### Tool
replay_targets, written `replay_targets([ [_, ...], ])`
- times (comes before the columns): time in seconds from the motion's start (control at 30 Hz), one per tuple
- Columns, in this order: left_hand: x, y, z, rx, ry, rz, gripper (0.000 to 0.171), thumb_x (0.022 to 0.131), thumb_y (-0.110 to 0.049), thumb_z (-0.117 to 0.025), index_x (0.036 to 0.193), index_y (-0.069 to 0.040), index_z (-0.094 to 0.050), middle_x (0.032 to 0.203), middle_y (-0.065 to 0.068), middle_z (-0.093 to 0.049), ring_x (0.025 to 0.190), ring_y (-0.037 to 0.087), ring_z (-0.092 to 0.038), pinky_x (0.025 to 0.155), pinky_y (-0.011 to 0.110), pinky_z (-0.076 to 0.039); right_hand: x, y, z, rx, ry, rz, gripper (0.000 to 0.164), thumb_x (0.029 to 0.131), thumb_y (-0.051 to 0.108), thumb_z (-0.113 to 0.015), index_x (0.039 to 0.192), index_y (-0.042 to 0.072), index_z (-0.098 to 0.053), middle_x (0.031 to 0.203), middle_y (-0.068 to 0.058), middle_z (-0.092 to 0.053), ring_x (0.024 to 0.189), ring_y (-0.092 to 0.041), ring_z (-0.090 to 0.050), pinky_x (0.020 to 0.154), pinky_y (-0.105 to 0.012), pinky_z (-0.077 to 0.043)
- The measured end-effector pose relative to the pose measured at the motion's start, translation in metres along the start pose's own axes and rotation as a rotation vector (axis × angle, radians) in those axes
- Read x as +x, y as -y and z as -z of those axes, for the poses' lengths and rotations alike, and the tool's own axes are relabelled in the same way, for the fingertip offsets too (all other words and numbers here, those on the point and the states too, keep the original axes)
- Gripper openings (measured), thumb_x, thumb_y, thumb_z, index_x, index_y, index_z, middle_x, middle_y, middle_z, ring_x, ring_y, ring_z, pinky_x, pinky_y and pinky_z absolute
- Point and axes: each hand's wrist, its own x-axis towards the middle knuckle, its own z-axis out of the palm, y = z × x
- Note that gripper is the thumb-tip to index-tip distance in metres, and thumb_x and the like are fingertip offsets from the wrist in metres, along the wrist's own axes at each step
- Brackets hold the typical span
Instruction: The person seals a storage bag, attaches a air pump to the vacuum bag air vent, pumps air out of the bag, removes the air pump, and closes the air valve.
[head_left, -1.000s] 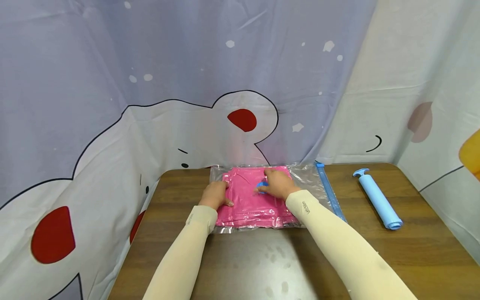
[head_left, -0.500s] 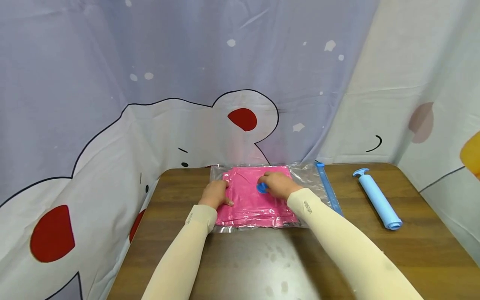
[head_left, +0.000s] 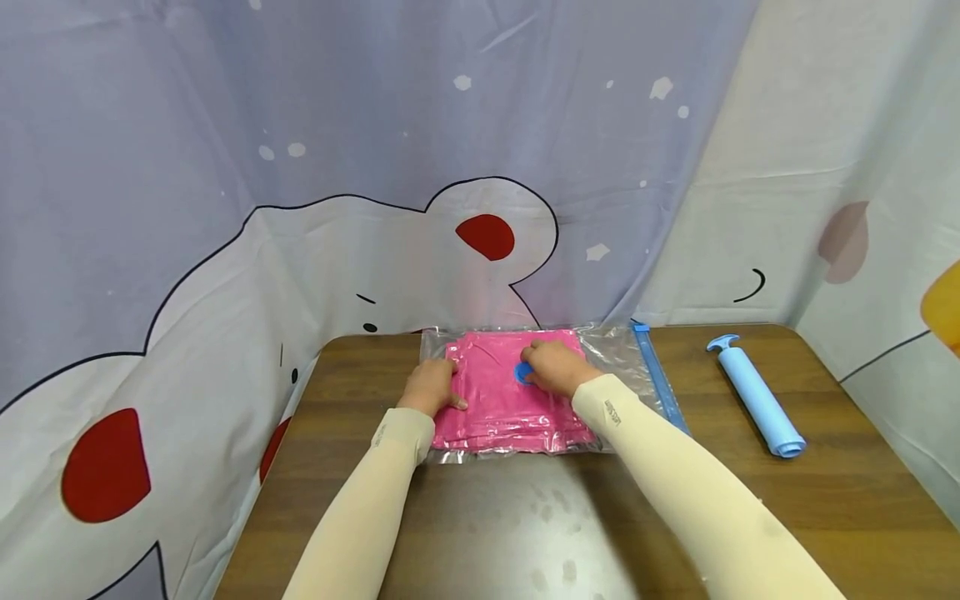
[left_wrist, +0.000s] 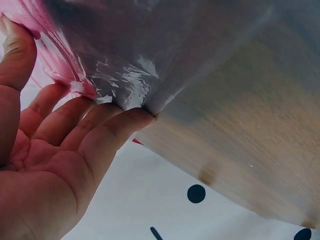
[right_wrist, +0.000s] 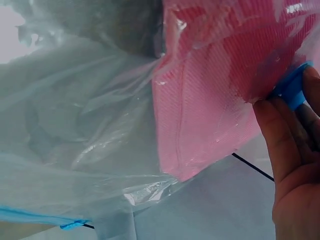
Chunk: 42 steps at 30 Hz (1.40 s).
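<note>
A clear plastic storage bag (head_left: 611, 343) lies flat on the table with a folded pink cloth (head_left: 495, 412) inside. On its upper face sits a round blue valve cap (head_left: 522, 372). My right hand (head_left: 558, 369) pinches this cap between thumb and fingers; the right wrist view shows the cap (right_wrist: 289, 90) partly hidden by them. My left hand (head_left: 429, 388) rests on the bag's left edge, its fingers extended. Their fingertips (left_wrist: 145, 115) touch the film in the left wrist view. A blue zip strip (head_left: 662, 382) runs along the bag's right side.
To the right of the bag, a light blue hand pump (head_left: 757, 400) lies on the wooden table (head_left: 847, 508). Behind the table hangs a printed curtain (head_left: 360, 108), close to the bag's far edge.
My right fingers have drawn in from a spread position to pinch the blue valve cap. My left hand stays on the bag's left edge, and the pump has not moved.
</note>
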Motion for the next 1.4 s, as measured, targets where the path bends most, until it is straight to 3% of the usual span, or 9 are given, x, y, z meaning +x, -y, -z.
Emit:
replay_targets([
  [0.27, 0.0, 0.002, -0.003, -0.014, -0.011, -0.004, 0.083, 0.07, -0.047, -0.108, 0.139, -0.013, -0.079, 0.137, 0.012, -0.081, 0.125, 0.037, -0.076, 0.111, 0.058, -0.063, -0.001, -0.001, -0.005, 0.0, -0.017, -0.079, 0.035, 0.102, 0.035, -0.087, 0.103, 0.003, -0.072, 0.099, -0.012, -0.074, 0.093, -0.03, -0.075, 0.094, -0.048, -0.067],
  [0.43, 0.002, 0.002, -0.005, -0.001, -0.017, -0.006, 0.084, 0.07, -0.048, -0.108, 0.141, -0.013, -0.078, 0.137, 0.012, -0.081, 0.124, 0.036, -0.077, 0.11, 0.058, -0.064, -0.003, 0.001, -0.002, 0.021, -0.049, -0.105, 0.042, 0.101, 0.04, -0.088, 0.101, 0.002, -0.069, 0.093, -0.011, -0.071, 0.085, -0.029, -0.072, 0.088, -0.049, -0.067],
  [0.57, 0.003, 0.002, -0.006, -0.007, -0.016, -0.018, 0.083, 0.071, -0.049, -0.107, 0.14, -0.014, -0.079, 0.136, 0.011, -0.082, 0.123, 0.036, -0.077, 0.109, 0.057, -0.064, -0.004, 0.0, 0.001, 0.068, -0.027, -0.119, 0.046, 0.1, 0.041, -0.088, 0.114, 0.002, -0.07, 0.104, -0.014, -0.075, 0.093, -0.031, -0.076, 0.093, -0.05, -0.067],
  [0.7, 0.004, 0.003, -0.007, -0.003, 0.0, -0.017, 0.084, 0.071, -0.051, -0.107, 0.14, -0.013, -0.079, 0.136, 0.011, -0.082, 0.124, 0.036, -0.077, 0.109, 0.056, -0.064, -0.005, -0.002, 0.004, 0.109, 0.007, -0.037, 0.041, 0.099, 0.024, -0.088, 0.133, 0.004, -0.075, 0.124, -0.016, -0.08, 0.111, -0.033, -0.079, 0.105, -0.05, -0.065],
  [0.87, 0.005, 0.003, -0.006, 0.001, 0.002, 0.009, 0.086, 0.069, -0.05, -0.108, 0.141, -0.014, -0.079, 0.136, 0.01, -0.082, 0.124, 0.034, -0.077, 0.111, 0.055, -0.064, -0.004, -0.005, 0.004, 0.06, -0.004, 0.083, 0.03, 0.097, 0.006, -0.086, 0.126, 0.008, -0.084, 0.116, -0.013, -0.082, 0.107, -0.031, -0.08, 0.101, -0.047, -0.066],
  [1.07, 0.006, 0.0, -0.005, -0.01, 0.01, -0.01, 0.087, 0.071, -0.049, -0.107, 0.144, -0.012, -0.077, 0.138, 0.011, -0.081, 0.122, 0.033, -0.076, 0.111, 0.056, -0.064, 0.0, -0.005, -0.003, -0.011, 0.001, -0.03, 0.021, 0.098, 0.021, -0.089, 0.112, 0.008, -0.082, 0.104, -0.008, -0.079, 0.096, -0.028, -0.079, 0.093, -0.046, -0.068],
  [1.2, 0.005, 0.0, -0.003, -0.014, 0.022, 0.003, 0.087, 0.072, -0.05, -0.107, 0.145, -0.014, -0.077, 0.139, 0.011, -0.081, 0.123, 0.034, -0.076, 0.112, 0.055, -0.064, 0.002, 0.0, -0.007, -0.035, 0.0, -0.102, 0.028, 0.101, 0.032, -0.087, 0.101, 0.006, -0.077, 0.097, -0.009, -0.075, 0.089, -0.03, -0.077, 0.091, -0.049, -0.068],
  [1.4, 0.003, 0.002, -0.003, -0.008, 0.002, -0.011, 0.087, 0.07, -0.049, -0.108, 0.143, -0.014, -0.078, 0.137, 0.012, -0.082, 0.12, 0.034, -0.076, 0.109, 0.055, -0.065, 0.005, 0.011, -0.009, 0.009, 0.012, -0.206, 0.04, 0.102, 0.038, -0.085, 0.106, -0.001, -0.078, 0.103, -0.016, -0.075, 0.101, -0.037, -0.078, 0.102, -0.053, -0.066],
])
